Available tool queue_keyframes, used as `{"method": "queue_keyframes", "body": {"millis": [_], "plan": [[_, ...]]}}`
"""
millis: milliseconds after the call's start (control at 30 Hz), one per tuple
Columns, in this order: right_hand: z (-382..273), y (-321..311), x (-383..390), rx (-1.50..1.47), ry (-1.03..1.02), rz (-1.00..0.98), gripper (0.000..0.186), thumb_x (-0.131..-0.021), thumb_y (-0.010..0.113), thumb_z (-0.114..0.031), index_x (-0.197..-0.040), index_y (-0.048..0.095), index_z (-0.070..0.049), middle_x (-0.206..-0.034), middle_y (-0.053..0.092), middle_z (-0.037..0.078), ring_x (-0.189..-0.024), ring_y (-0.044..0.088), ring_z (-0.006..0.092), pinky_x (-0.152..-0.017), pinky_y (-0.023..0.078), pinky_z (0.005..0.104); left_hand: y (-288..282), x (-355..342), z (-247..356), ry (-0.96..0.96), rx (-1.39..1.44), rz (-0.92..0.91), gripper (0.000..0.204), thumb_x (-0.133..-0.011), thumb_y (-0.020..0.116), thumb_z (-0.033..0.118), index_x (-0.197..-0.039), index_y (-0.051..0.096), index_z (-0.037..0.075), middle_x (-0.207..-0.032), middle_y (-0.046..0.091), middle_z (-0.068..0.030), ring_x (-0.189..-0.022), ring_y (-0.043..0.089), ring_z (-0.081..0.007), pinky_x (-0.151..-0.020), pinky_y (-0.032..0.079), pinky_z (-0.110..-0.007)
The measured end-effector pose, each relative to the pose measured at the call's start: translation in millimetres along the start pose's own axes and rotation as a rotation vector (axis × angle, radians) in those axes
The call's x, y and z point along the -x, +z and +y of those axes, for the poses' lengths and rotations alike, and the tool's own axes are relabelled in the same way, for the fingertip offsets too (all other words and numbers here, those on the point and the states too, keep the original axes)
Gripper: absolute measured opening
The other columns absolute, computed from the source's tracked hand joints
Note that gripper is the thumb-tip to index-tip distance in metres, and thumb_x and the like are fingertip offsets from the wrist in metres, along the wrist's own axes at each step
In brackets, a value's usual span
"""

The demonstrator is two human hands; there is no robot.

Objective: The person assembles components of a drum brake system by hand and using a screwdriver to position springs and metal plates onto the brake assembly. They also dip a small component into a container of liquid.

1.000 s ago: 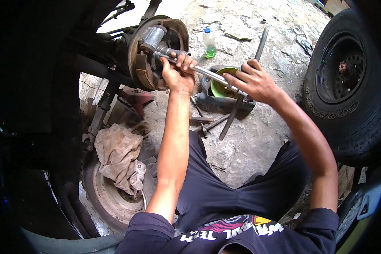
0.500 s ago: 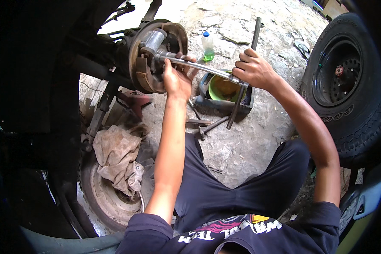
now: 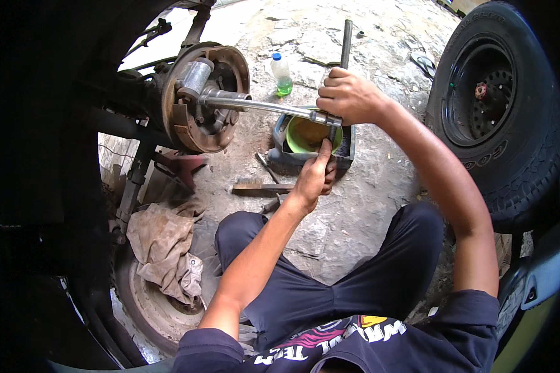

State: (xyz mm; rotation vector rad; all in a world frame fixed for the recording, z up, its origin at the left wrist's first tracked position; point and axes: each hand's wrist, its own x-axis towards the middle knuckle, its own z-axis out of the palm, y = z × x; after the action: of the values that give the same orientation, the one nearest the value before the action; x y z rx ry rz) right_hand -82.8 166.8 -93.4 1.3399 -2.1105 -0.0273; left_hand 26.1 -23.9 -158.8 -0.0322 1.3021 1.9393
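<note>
A long chrome socket bar point(image 3: 261, 103) runs from the hub point(image 3: 218, 115) of an exposed brake assembly point(image 3: 183, 124), with a silver cylinder point(image 3: 194, 76) on it, to a crosswise steel pipe point(image 3: 345, 43). My right hand point(image 3: 348, 96) is wrapped round that pipe just above the joint with the chrome bar. My left hand point(image 3: 315, 177) grips the pipe's lower part, below the joint, over a green bowl point(image 3: 295, 148) of brownish contents set in a grey container point(image 3: 348, 152).
A spare tyre point(image 3: 522, 149) stands at right. A bottle of green liquid point(image 3: 282, 78) and a sandal point(image 3: 422, 63) are beyond the bowl. A wire brush point(image 3: 252, 188), red stand point(image 3: 183, 166), dirty cloth point(image 3: 158, 239) and wheel point(image 3: 134, 295) lie nearby. Dark vehicle parts fill the left.
My left hand has left the hub and moved down and right onto the lower part of the pipe. My right hand has risen slightly, still on the pipe. The view has shifted.
</note>
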Motion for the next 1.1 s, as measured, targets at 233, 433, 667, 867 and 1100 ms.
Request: {"method": "queue_keyframes", "body": {"millis": [233, 433, 667, 867, 1100], "plan": [[67.9, -27.2, -21.4, 0.130, 0.225, -0.192, 0.030, -0.083, 0.072, -0.031, -0.063, 0.066, -0.010, -0.065, 0.064, 0.005, -0.076, 0.061, 0.0222, -0.080, 0.046, 0.0349, -3.2, 8.8, -6.4, 0.026, -0.078, 0.060, 0.057, -0.097, 0.041, 0.066, -0.066, 0.034, 0.018, -0.055, 0.024, 0.0089, -0.043, 0.016, -0.0041, -0.040, 0.013, -0.023], [89.4, -17.4, -17.4, 0.067, 0.160, 0.008, 0.014, -0.072, 0.067, -0.021, -0.061, 0.064, -0.013, -0.062, 0.064, 0.001, -0.067, 0.062, 0.0210, -0.079, 0.047, 0.0347, 13.3, 8.6, 0.1, 0.065, -0.107, 0.106, 0.058, -0.097, 0.039, 0.067, -0.065, 0.032, 0.020, -0.056, 0.023, 0.0101, -0.044, 0.015, -0.0032, -0.040, 0.013, -0.023], [90.4, -3.8, -19.4, 0.067, 0.124, 0.178, 0.017, -0.072, 0.069, -0.019, -0.058, 0.060, -0.013, -0.056, 0.059, 0.001, -0.062, 0.060, 0.0204, -0.070, 0.048, 0.0329, 22.5, 31.5, 12.6, -0.015, -0.038, 0.147, 0.054, -0.098, 0.042, 0.064, -0.070, 0.037, 0.018, -0.058, 0.024, 0.0107, -0.044, 0.016, -0.0020, -0.040, 0.013, -0.021], [75.8, 13.0, -13.7, -0.038, 0.222, 0.391, 0.030, -0.074, 0.067, -0.005, -0.051, 0.048, -0.010, -0.051, 0.050, 0.004, -0.050, 0.048, 0.0223, -0.059, 0.042, 0.0345, 27.1, 55.8, 25.5, -0.072, 0.125, 0.079, 0.043, -0.101, 0.046, 0.054, -0.085, 0.046, 0.014, -0.062, 0.027, 0.0114, -0.045, 0.020, -0.0001, -0.040, 0.016, -0.018], [52.9, 48.6, -3.2, -0.112, 0.445, 0.565, 0.033, -0.074, 0.064, 0.001, -0.049, 0.044, -0.008, -0.048, 0.043, 0.006, -0.046, 0.039, 0.0231, -0.054, 0.036, 0.0336, 29.4, 76.0, 41.9, -0.138, 0.259, 0.057, 0.029, -0.104, 0.047, 0.038, -0.104, 0.053, 0.010, -0.070, 0.034, 0.0079, -0.049, 0.023, 0.0001, -0.041, 0.018, -0.016]]}}
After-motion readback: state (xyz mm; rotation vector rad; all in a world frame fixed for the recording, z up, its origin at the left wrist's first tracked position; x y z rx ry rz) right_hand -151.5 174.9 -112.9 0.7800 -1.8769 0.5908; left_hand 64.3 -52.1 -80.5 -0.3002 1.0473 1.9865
